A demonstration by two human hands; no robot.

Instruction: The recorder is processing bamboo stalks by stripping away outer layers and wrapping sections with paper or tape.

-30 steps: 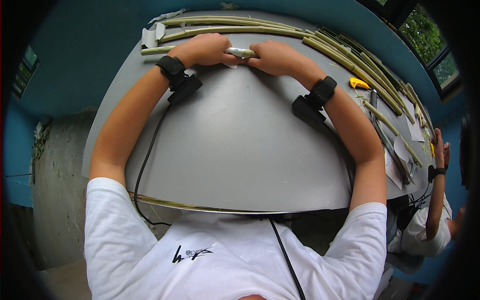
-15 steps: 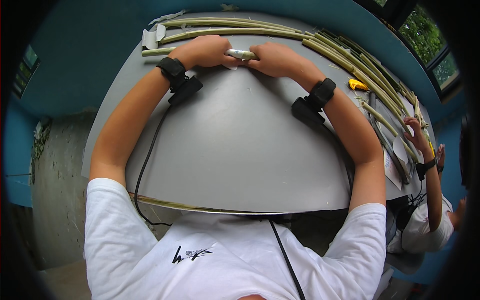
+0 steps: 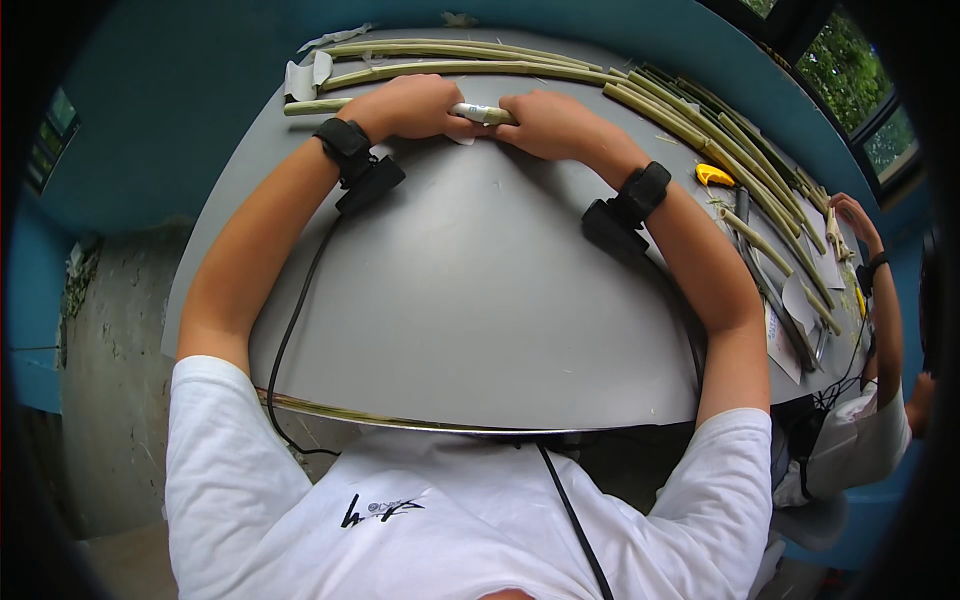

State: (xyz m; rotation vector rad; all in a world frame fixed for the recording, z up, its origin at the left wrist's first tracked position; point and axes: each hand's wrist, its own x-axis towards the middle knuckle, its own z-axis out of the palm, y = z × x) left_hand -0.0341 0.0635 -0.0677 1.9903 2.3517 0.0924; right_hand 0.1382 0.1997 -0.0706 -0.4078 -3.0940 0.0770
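Note:
A pale green bamboo stick [image 3: 312, 106] lies crosswise near the far side of the grey table. My left hand [image 3: 418, 107] is closed around it, its fingers curled down out of sight. Between my hands, a piece of white printed paper [image 3: 474, 113] is wrapped around the stick. My right hand [image 3: 545, 120] grips the stick just right of the paper, thumb and fingers bent around it. How far the stick runs past my right hand is hidden.
Long bamboo sticks [image 3: 440, 70] line the table's [image 3: 480, 290] far edge, with more sticks [image 3: 700, 130] at the right. A yellow cutter [image 3: 713, 175] lies near my right forearm. Dark rods [image 3: 790, 330] and paper sheets [image 3: 782, 345] lie farther right, beside another person's raised hand [image 3: 857, 220].
My hands stay on the bamboo stick in almost the same place. At the right, the other person's hand has moved away toward the table's far right corner.

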